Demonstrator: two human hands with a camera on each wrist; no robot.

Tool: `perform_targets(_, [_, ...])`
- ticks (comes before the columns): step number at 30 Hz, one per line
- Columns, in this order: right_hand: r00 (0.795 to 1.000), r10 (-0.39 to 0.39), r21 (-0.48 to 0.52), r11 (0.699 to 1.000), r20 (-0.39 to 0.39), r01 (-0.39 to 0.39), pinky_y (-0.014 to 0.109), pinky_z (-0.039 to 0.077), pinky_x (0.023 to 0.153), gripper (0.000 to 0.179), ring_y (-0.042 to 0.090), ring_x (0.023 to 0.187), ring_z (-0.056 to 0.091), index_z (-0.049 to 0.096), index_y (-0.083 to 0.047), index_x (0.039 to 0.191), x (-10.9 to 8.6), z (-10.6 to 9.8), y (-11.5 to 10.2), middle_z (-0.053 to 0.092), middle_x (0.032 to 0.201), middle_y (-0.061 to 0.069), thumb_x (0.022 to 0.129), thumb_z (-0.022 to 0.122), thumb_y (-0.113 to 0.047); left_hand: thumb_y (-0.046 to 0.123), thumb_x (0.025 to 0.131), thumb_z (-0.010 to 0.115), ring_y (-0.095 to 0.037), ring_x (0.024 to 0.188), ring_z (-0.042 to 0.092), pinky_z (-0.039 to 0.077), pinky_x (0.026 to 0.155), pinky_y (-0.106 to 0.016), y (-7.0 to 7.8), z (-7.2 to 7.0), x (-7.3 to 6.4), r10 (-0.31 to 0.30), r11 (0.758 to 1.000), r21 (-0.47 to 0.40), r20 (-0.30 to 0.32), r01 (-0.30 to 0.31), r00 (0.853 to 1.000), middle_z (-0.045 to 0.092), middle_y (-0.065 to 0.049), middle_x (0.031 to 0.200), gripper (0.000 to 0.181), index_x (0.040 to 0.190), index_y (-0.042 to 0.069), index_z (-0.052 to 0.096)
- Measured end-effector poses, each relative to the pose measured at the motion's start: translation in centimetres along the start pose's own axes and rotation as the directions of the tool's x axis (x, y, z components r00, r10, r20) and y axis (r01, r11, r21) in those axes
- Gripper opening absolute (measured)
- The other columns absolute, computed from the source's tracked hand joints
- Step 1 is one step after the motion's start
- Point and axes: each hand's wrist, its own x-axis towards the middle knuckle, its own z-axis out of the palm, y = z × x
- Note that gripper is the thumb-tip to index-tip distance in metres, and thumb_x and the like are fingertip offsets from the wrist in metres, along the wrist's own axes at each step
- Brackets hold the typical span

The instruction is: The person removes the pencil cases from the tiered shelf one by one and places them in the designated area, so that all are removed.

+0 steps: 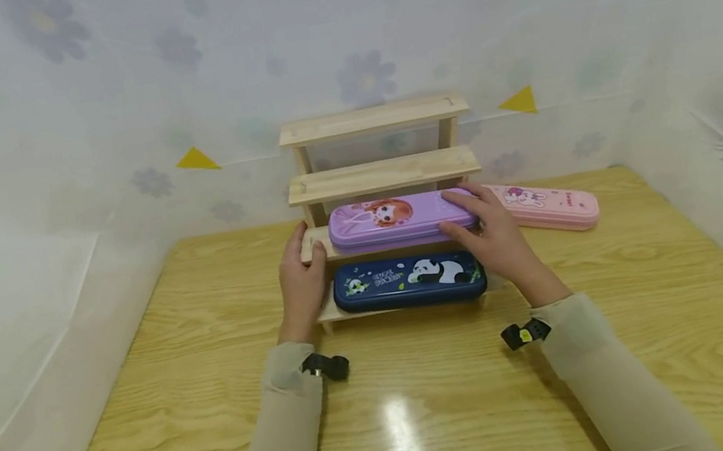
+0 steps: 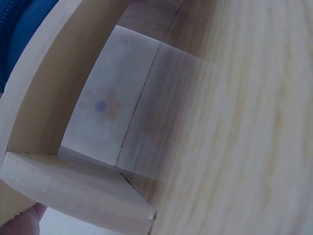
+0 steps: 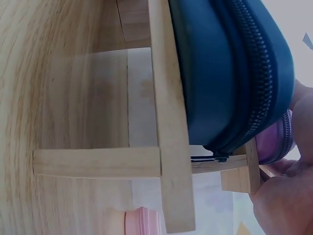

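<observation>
Right hand (image 1: 501, 239) grips the purple case (image 1: 396, 221) on the wooden rack (image 1: 385, 175) — left hand (image 1: 301, 284) loosely touches the rack's end.

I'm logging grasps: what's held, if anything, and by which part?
Right hand: the purple case, by its right end. Left hand: at the rack; grip unclear.

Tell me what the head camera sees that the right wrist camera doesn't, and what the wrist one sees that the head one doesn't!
Only the head view shows the left hand, the panda picture on the blue case and the girl picture on the purple case.

Only the right wrist view shows the zipper teeth clearly.

Both show the right hand at the purple case, the blue case, the wooden stand and the pink case, though the wrist view catches only its end.
</observation>
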Motion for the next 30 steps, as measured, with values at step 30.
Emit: perform_targets(30, [0.996, -0.028, -0.093, 0.995, 0.080, 0.035, 0.059, 0.034, 0.107, 0.064, 0.042, 0.133, 0.036, 0.054, -0.012, 0.143, 0.0, -1.4, 0.1, 0.039, 0.146, 0.019, 0.085, 0.078, -0.027, 0.029, 0.101, 0.051, -0.022, 0.139, 0.038, 0.029, 0.114, -0.038, 0.4, -0.3, -0.3, -0.021, 1.000, -0.011, 0.011, 0.022, 1.000, 0.044, -0.010, 0.151, 0.053, 0.149, 0.009, 0.043])
